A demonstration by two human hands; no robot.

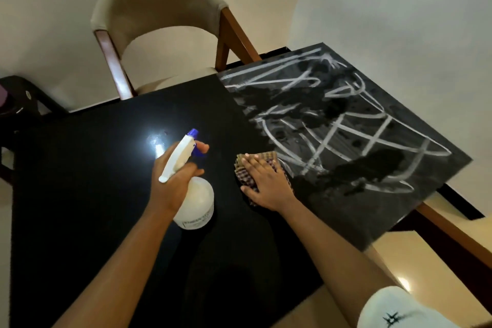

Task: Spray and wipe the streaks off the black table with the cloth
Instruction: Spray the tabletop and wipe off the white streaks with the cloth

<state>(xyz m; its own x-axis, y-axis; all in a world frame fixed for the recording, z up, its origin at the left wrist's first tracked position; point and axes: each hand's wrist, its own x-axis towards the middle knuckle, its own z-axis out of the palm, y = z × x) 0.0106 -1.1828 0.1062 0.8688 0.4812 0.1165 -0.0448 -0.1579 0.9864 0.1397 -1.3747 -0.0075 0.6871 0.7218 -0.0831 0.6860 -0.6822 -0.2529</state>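
The black table (pixel 87 194) fills the middle of the view. White streaks (pixel 346 125) with dark wet patches cover its right part. My left hand (pixel 173 181) grips a white spray bottle (pixel 195 204) by the neck, one finger on the trigger, its blue nozzle (pixel 193 132) pointing away from me. My right hand (pixel 266 184) lies flat on a checked cloth (pixel 250 168), pressing it to the table at the near left edge of the streaked area.
A beige upholstered chair (pixel 159 8) with brown wooden legs stands behind the table's far edge. A dark chair arm (pixel 21 98) shows at the far left. A lamp glare (pixel 155 141) reflects on the tabletop. The table's right edge drops to a cream floor (pixel 426 261).
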